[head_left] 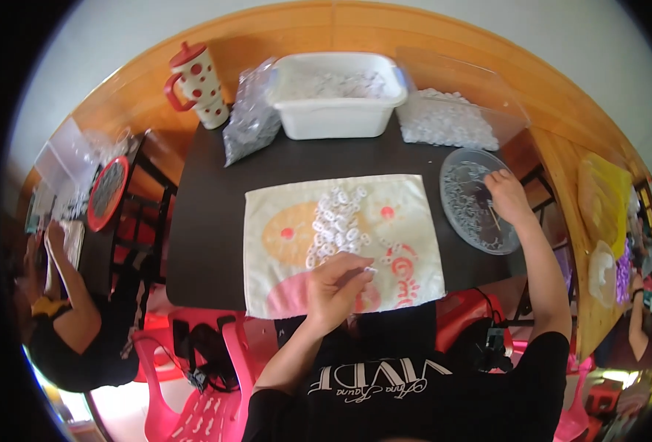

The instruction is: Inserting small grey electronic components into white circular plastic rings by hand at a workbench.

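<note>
My left hand (335, 289) is over the near part of a cream cloth (267, 206) with printed orange and pink shapes. Its thumb and fingers pinch a small white plastic piece (371, 270). A heap of similar white oval pieces (337, 225) with holes lies on the cloth just beyond that hand. To the right, my right hand (506, 195) reaches into a round clear tray (453, 166) with small grey metal-looking parts spread in it. The fingers of this hand are bent together at the tray's right side; what they hold is too small to tell.
Along the dark table's (208, 214) far side stand a spotted tumbler (201, 85) with a red handle, a plastic bag (252, 118) of grey parts, a white tub (333, 118) and a clear box (451, 125) of white pieces. Other people sit at both sides.
</note>
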Demonstrator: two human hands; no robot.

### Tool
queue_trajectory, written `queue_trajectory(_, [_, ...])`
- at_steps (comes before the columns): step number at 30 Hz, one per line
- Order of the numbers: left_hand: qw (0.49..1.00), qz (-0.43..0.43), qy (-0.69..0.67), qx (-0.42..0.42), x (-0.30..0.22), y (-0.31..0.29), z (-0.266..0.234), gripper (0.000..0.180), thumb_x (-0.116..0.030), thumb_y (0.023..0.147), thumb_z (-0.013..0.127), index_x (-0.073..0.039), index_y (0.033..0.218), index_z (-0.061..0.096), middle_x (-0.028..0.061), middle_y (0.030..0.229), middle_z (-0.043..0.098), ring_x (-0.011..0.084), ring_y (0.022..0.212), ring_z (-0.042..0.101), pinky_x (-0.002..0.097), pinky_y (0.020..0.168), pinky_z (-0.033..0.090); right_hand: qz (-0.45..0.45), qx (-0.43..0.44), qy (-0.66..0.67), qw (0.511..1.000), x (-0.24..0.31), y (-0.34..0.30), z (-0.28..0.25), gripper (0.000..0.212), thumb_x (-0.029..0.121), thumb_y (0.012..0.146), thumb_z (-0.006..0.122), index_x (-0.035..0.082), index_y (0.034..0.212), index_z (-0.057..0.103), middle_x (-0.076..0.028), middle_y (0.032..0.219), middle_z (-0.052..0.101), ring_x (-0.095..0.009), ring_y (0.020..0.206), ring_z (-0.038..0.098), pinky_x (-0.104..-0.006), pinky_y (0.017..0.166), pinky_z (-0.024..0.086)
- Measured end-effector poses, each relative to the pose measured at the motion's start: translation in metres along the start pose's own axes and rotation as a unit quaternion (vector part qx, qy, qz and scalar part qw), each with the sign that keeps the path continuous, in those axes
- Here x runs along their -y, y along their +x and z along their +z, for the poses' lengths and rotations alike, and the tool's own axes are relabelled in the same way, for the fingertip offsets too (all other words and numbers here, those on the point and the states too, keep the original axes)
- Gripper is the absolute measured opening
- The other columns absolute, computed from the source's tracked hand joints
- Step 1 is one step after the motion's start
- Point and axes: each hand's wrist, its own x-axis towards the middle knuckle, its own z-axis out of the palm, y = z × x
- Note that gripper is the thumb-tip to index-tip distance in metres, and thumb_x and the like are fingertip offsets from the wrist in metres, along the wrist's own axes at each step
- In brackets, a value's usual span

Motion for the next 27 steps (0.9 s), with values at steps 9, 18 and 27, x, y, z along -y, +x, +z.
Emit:
queue_trajectory(9, [0.999, -0.012, -0.027, 0.012, -0.001, -0.002, -0.002, 0.025, 0.014, 0.087, 0.063, 0.003, 0.108, 0.069, 0.0058, 0.092, 0.062, 0.0087, 0.075, 0.061, 0.0208, 0.066, 0.049, 0.043, 0.008, 0.034, 0.998, 0.002, 0.006, 0.004, 0.013, -0.009, 0.069, 0.059, -0.001, 0.079, 0.063, -0.017, 0.089, 0.063, -0.036, 0.094, 0.061, -0.0410, 0.088, 0.050])
queue_trajectory(18, [0.999, 0.000, -0.039, 0.005, -0.001, -0.006, -0.001, 0.024, 0.015, 0.087, 0.064, 0.003, 0.106, 0.070, 0.0056, 0.091, 0.063, 0.0087, 0.075, 0.062, 0.0204, 0.064, 0.050, 0.110, 0.000, 0.164, 0.980, 0.013, 0.010, -0.012, 0.018, -0.008, 0.072, 0.057, 0.001, 0.086, 0.063, -0.019, 0.083, 0.065, -0.039, 0.090, 0.063, -0.0443, 0.081, 0.050])
queue_trajectory(27, [0.999, 0.002, -0.051, 0.011, 0.000, -0.004, -0.003, 0.024, 0.015, 0.087, 0.063, 0.003, 0.107, 0.069, 0.0055, 0.092, 0.063, 0.0089, 0.076, 0.062, 0.0205, 0.065, 0.050, 0.228, -0.036, 0.599, 0.766, 0.040, -0.006, -0.036, 0.004, -0.001, 0.090, 0.063, 0.000, 0.092, 0.065, -0.003, 0.081, 0.067, -0.008, 0.074, 0.060, -0.0243, 0.066, 0.048])
